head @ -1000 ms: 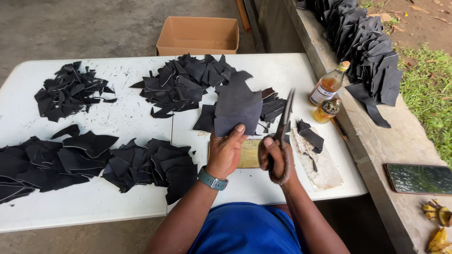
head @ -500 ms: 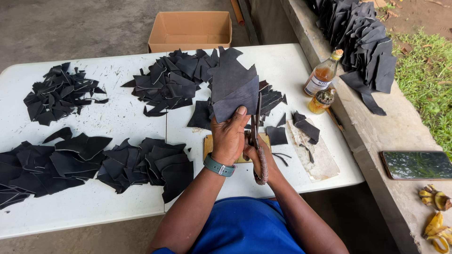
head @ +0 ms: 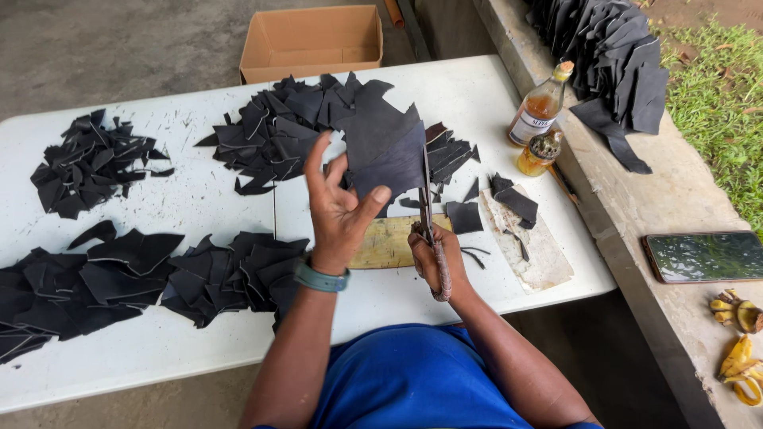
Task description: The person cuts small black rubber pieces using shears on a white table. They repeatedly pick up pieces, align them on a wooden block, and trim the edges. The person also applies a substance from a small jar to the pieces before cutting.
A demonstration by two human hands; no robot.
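Observation:
My left hand [head: 338, 208] holds up a large dark leather piece [head: 383, 143] above the white table [head: 199, 191], thumb pressed on its lower edge and fingers spread. My right hand [head: 435, 258] grips a pair of scissors [head: 429, 214] whose blades point upward along the right edge of the piece. A wooden board [head: 389, 242] lies on the table under both hands. A teal wristband is on my left wrist.
Piles of dark leather scraps lie at the far left [head: 87, 163], near left [head: 151, 274] and centre back [head: 278, 131]. A cardboard box [head: 314, 41] stands behind the table. Two bottles [head: 540, 107], a cloth [head: 528, 238], a phone [head: 703, 256] and banana peels [head: 739, 349] are to the right.
My left hand has lifted the leather piece higher and opened its fingers. The scissors have swung upright against the piece's right edge.

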